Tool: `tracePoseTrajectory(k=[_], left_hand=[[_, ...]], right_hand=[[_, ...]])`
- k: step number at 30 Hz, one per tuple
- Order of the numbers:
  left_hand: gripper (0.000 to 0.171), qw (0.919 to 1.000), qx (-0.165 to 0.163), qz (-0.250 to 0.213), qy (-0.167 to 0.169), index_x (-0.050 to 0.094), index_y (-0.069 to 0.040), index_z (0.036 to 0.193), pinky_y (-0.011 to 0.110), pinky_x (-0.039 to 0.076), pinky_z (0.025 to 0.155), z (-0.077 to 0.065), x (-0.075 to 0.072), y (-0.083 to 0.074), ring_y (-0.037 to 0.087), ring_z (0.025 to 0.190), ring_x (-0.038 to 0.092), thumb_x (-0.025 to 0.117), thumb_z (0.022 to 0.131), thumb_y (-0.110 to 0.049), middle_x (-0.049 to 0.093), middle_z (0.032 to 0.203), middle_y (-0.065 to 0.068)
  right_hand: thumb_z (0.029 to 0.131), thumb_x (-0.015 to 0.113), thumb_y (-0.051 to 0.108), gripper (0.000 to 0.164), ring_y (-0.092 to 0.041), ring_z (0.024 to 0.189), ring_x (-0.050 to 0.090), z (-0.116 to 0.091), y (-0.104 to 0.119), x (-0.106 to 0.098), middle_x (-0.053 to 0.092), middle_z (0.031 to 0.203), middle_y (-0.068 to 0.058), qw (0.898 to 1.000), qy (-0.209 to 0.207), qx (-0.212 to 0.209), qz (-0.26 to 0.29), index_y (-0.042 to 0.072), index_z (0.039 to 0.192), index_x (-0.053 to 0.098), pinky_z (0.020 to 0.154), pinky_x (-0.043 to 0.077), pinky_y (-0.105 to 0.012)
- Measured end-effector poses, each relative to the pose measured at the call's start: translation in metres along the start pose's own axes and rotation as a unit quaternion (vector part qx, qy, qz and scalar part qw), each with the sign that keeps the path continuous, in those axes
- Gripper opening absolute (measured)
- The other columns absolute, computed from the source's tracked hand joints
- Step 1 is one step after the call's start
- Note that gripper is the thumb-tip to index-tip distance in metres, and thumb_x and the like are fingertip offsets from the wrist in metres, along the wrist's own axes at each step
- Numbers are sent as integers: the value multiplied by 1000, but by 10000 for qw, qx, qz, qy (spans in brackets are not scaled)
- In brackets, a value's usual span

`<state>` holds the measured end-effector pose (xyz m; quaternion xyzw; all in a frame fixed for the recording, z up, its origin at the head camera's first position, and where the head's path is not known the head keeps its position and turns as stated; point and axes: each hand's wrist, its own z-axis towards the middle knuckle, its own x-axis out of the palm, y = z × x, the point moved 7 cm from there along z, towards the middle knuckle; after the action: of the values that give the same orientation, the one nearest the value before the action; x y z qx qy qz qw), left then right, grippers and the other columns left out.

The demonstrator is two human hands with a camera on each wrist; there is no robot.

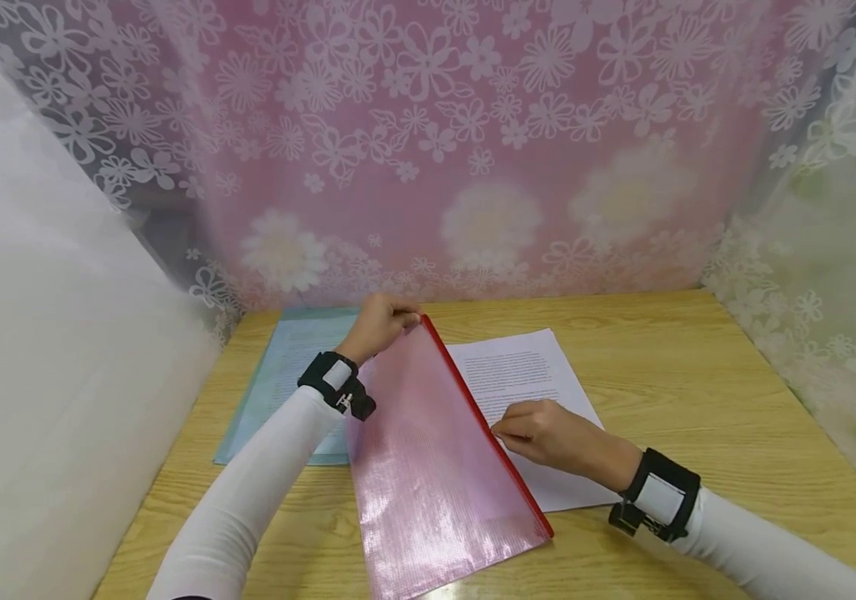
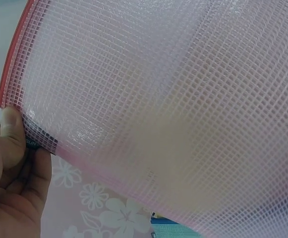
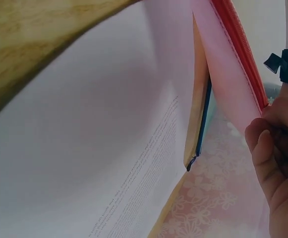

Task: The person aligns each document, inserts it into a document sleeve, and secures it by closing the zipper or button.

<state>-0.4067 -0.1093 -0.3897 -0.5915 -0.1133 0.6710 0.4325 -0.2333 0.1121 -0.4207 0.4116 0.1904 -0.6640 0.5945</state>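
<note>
Pink mesh folder (image 1: 428, 475) stood slantwise across the middle of the worktop (image 1: 683, 375), its far corner lifted and its near end reaching towards the person. At the far left lay a pale blue folder (image 1: 285, 400), flat, with lines of print showing through it and its right part hidden behind the pink one. Next came the left hand (image 1: 378, 325), beyond a white sleeve (image 1: 247, 492) and a black wristband (image 1: 333, 379). Its thumb and fingers were closed on the far corner of the pink folder, with hardly any gap between them, beside a small dark label (image 2: 39, 136) and the end of the red zip (image 1: 473, 400). That zip ran along the folder's right edge, down to the near corner. Farther right, the right hand (image 1: 548, 433) had its fingers curled, thumb and fingertips drawn together in a pinch on the zip, partway along; exactly which bit of it sat between the tips was too small to tell. Under that hand, partly behind the folder, lay white printed paper (image 1: 513, 375) on the worktop.
</note>
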Motion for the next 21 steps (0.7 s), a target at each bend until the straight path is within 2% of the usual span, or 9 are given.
tracePoseTrajectory(k=[5, 12, 21], left_hand=[[16, 10000, -68, 43, -28, 80, -1, 107, 34, 58, 75, 0, -5, 1, 23, 83, 71, 70, 96, -7, 78, 98, 15], [16, 9999, 15, 121, -118, 80, 0, 107, 35, 57, 75, 0, -13, 4, 24, 84, 72, 70, 95, -5, 78, 99, 16], [19, 9995, -162, 103, -269, 79, 1, 111, 35, 57, 75, 0, -22, 12, 26, 87, 73, 70, 97, -7, 78, 104, 18]], right_hand=[[75, 81, -12, 26, 0, 75, 64, -5, 5, 3, 72, 84, -2, 9997, 230, -43, 9, 5, 94, 79, 68, 51, -9], [76, 81, -10, 23, 2, 76, 63, -12, 13, 7, 72, 84, 1, 9985, 521, -144, 37, 7, 92, 78, 69, 50, -7], [77, 80, -7, 22, 9, 71, 51, -26, 20, 6, 65, 77, 11, 9972, 686, -268, 142, 13, 86, 76, 63, 41, -2]])
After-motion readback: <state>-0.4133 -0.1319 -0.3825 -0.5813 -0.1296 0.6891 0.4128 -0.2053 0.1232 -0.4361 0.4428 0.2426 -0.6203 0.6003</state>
